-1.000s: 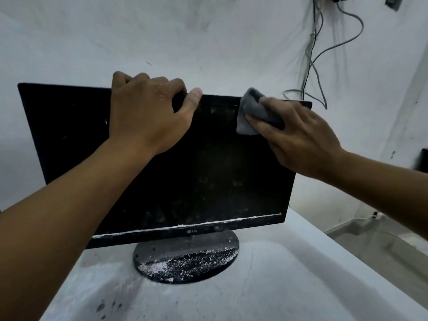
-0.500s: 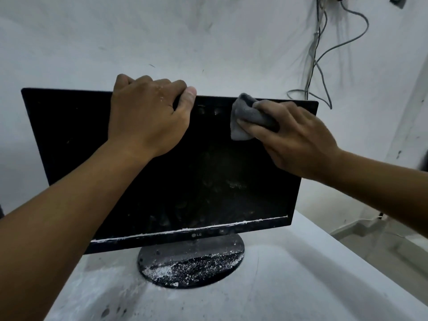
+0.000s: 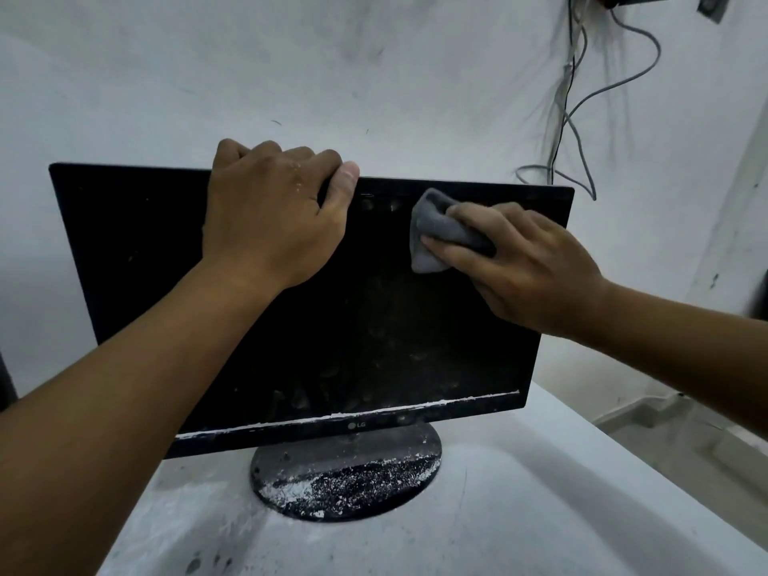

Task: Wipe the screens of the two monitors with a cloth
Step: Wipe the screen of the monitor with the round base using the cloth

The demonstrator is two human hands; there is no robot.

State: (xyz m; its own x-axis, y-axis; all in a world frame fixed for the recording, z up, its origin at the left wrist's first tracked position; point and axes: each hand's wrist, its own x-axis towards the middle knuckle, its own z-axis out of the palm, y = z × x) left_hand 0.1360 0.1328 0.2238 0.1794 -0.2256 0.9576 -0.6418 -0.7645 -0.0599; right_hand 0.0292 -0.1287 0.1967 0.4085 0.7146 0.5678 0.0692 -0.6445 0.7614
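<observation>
Grubby white wall with cables dangling, dusty white counter up front. One monitor sits on it. Left hand clamps its top edge; right hand presses a bunched grey cloth on the upper right screen. Looks like early wiping, smudges lower down need passes next. No containers anywhere, second monitor not visible.

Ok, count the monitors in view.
1: the monitor stands on the white table against the wall, left hand gripping its top edge. A second one may sit out of frame.
</observation>
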